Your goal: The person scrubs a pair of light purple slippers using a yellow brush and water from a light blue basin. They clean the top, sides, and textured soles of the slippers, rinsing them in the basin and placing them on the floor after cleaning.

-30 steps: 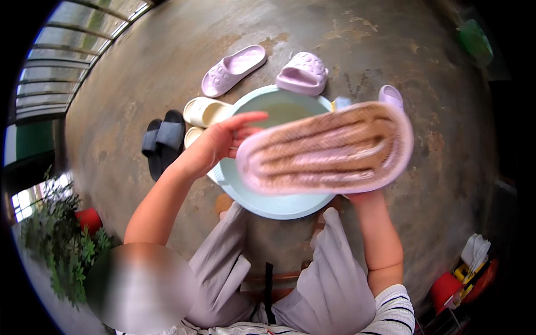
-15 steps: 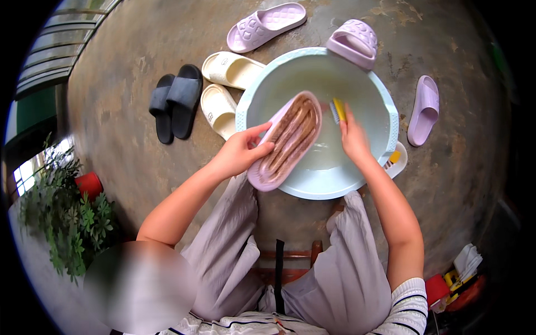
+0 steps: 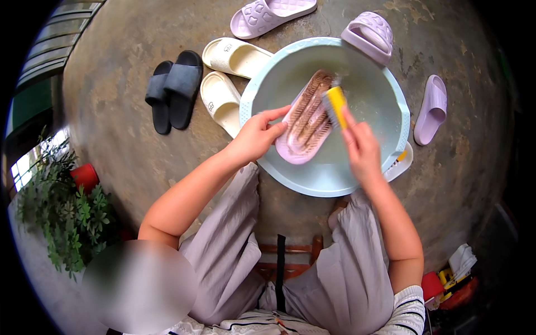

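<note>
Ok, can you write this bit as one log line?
left hand: holds lilac slipper, sole up | right hand: holds yellow brush at sole | below: blue basin

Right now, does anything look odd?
Yes: the lilac slipper in the left hand has a brown-stained sole, unlike its pale edge. Another lilac slipper overlaps the far rim of the basin, apparently propped there; the black pair lies on the floor.

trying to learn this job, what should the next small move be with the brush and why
Probably a stroke of the yellow brush along the sole of the pink slipper: it looks brown in places, the left hand holds the slipper sole-up over the basin, and the right hand has the bristles at or near its edge.
</note>
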Action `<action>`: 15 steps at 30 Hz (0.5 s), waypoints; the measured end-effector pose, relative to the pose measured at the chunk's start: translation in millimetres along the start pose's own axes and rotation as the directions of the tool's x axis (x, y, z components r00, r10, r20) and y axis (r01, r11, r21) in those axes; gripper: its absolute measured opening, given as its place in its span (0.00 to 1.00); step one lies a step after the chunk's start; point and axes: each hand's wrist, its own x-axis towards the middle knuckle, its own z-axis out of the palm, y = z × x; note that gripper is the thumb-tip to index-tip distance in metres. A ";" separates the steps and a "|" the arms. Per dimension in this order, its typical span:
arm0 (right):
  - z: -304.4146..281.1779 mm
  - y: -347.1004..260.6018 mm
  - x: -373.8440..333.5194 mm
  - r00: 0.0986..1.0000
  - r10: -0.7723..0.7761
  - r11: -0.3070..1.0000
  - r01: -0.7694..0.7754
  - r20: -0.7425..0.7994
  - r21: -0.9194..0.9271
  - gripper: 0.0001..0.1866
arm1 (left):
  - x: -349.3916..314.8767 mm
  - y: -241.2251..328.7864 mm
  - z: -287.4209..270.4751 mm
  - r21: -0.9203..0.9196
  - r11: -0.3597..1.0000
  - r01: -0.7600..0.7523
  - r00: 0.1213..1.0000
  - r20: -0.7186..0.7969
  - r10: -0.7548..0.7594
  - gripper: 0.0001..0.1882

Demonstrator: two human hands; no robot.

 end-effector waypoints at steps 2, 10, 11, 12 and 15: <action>13.0 -17.4 -18.0 0.994 -0.050 0.998 0.047 0.096 0.036 0.27 | 4.0 -3.0 5.1 0.003 0.998 -0.056 0.996 -0.069 0.056 0.32; 48.8 -5.5 7.1 0.999 0.020 0.994 -0.016 0.033 -0.110 0.26 | -4.8 -5.1 40.0 0.904 0.425 -0.049 0.942 -0.100 0.321 0.68; 51.6 -7.6 5.2 0.999 -0.012 0.998 0.015 0.045 -0.069 0.26 | -0.1 -9.0 43.2 0.915 0.402 -0.023 0.939 -0.119 0.323 0.67; 55.2 -9.9 3.9 0.997 -0.044 0.999 0.046 0.056 -0.026 0.26 | 5.7 -12.8 44.7 0.925 0.379 0.004 0.935 -0.138 0.326 0.67; 64.7 -15.9 -10.9 0.990 -0.127 0.992 0.124 0.069 0.039 0.25 | 13.0 -21.0 43.7 0.927 0.376 0.010 0.913 -0.162 0.375 0.64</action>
